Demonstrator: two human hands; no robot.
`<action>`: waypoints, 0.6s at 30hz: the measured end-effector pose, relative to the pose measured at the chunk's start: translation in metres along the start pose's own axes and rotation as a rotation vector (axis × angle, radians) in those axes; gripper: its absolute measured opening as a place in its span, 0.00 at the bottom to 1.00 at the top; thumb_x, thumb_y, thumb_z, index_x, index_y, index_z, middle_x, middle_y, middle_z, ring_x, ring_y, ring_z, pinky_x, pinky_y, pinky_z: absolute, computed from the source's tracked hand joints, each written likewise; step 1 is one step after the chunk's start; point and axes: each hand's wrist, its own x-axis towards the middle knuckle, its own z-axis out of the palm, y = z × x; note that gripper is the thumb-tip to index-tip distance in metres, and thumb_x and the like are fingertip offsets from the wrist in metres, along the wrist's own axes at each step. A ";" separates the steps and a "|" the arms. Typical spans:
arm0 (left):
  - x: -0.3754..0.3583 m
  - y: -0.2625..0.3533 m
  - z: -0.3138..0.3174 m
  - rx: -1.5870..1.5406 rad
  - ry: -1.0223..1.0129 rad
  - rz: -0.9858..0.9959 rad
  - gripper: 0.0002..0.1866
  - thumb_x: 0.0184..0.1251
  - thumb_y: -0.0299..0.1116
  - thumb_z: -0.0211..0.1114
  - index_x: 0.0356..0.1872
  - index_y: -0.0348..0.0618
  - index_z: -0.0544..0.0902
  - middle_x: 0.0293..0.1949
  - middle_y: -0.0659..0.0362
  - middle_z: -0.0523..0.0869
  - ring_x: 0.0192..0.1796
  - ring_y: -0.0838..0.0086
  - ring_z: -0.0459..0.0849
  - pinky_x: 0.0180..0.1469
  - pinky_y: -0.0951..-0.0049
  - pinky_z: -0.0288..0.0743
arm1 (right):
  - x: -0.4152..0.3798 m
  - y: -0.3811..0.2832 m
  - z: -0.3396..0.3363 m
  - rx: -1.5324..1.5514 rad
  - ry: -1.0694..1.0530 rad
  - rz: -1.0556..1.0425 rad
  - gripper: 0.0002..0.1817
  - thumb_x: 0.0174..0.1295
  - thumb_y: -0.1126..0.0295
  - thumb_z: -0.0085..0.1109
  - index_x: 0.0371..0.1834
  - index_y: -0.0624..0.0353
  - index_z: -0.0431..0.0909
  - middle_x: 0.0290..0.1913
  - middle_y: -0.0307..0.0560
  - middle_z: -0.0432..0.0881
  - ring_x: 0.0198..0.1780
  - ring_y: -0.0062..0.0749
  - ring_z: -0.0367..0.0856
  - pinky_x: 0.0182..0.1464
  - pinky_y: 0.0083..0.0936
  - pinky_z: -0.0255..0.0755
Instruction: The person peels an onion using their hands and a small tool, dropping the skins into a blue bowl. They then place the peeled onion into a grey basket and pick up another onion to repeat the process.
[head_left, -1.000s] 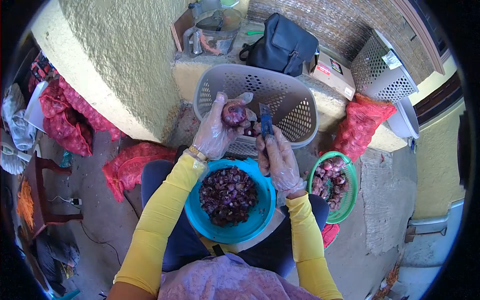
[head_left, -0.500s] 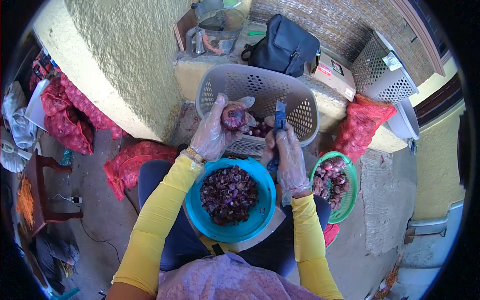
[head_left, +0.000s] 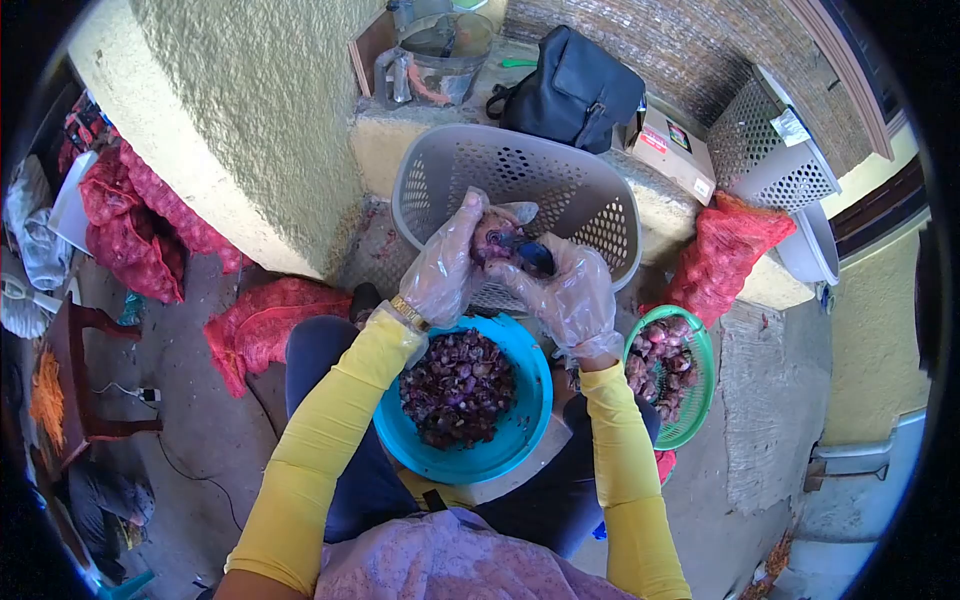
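Both hands wear clear plastic gloves and meet over the near side of the grey perforated basket [head_left: 420,185]. My left hand [head_left: 447,258] is closed round a red onion [head_left: 492,238]. Against the onion's right side, my right hand [head_left: 572,292] grips a blue-handled knife [head_left: 535,257]; its blade cannot be made out. Below the hands, a blue basin [head_left: 528,440] holds a heap of dark purple onion skins and scraps [head_left: 458,390]. To the right, a green basket [head_left: 706,400] contains onions [head_left: 662,350].
Red mesh sacks lie at the left [head_left: 130,235], beside my left leg [head_left: 270,325] and at the right [head_left: 725,250]. A black backpack [head_left: 580,85], a cardboard box [head_left: 670,150] and a metal pot [head_left: 440,70] rest on the ledge behind. A wooden stool [head_left: 85,380] stands far left.
My right hand has moved left and the knife has turned from upright to lying against the onion. My left hand has shifted slightly right with the onion.
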 end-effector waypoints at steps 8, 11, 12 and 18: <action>0.000 -0.004 0.000 0.078 0.012 0.000 0.31 0.88 0.60 0.48 0.56 0.39 0.82 0.60 0.54 0.87 0.56 0.71 0.86 0.61 0.67 0.83 | -0.003 0.017 0.007 -0.173 0.021 -0.016 0.26 0.60 0.45 0.79 0.34 0.61 0.88 0.25 0.58 0.85 0.30 0.56 0.86 0.37 0.46 0.76; 0.003 -0.005 -0.005 0.098 0.026 0.007 0.32 0.88 0.61 0.47 0.58 0.38 0.82 0.60 0.52 0.87 0.58 0.69 0.87 0.63 0.65 0.82 | -0.002 0.018 0.009 -0.162 0.014 -0.031 0.25 0.60 0.45 0.79 0.37 0.60 0.90 0.26 0.58 0.86 0.31 0.56 0.86 0.37 0.45 0.76; 0.003 -0.004 -0.006 0.118 0.031 -0.006 0.33 0.88 0.61 0.45 0.60 0.37 0.82 0.61 0.51 0.88 0.60 0.66 0.87 0.67 0.62 0.81 | -0.002 0.017 0.009 -0.161 0.014 -0.029 0.25 0.60 0.45 0.79 0.37 0.60 0.90 0.26 0.58 0.86 0.31 0.56 0.86 0.37 0.45 0.76; 0.009 -0.011 -0.011 0.093 0.012 0.017 0.33 0.89 0.60 0.45 0.60 0.38 0.82 0.61 0.50 0.88 0.59 0.68 0.87 0.67 0.63 0.80 | -0.004 0.019 0.015 -0.126 -0.007 -0.023 0.24 0.63 0.46 0.76 0.40 0.61 0.91 0.30 0.59 0.88 0.32 0.57 0.87 0.38 0.46 0.77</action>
